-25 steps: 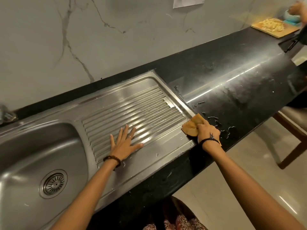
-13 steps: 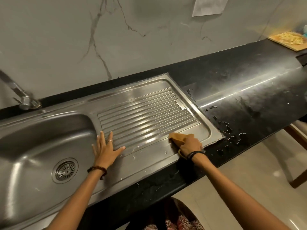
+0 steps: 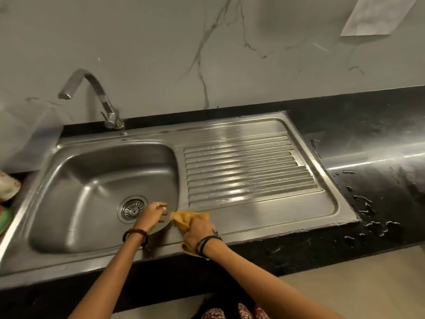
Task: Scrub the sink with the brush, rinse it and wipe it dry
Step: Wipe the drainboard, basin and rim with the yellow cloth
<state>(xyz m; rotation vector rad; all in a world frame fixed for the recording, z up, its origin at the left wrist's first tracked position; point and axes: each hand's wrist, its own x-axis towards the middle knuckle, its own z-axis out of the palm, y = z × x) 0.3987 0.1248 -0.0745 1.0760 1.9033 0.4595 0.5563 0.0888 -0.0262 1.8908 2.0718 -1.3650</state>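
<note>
A stainless steel sink [image 3: 92, 180] with a round drain [image 3: 132, 209] and a ribbed drainboard [image 3: 243, 169] is set in a black counter. My right hand [image 3: 200, 231] presses a yellow cloth [image 3: 184, 218] on the sink's front rim, at the corner between basin and drainboard. My left hand [image 3: 153, 214] rests on the basin's right edge just left of the cloth, fingers curled loosely, holding nothing. No brush is in view.
A chrome tap [image 3: 92, 97] stands behind the basin against the marble wall. Water drops lie on the black counter [image 3: 368, 203] right of the drainboard. Coloured items [image 3: 7, 192] sit at the far left edge. A paper [image 3: 377, 14] hangs on the wall.
My right hand has slid the cloth leftward along the front rim, from the drainboard's right end to the basin's corner. My left hand moved left to the basin's edge. The view panned left.
</note>
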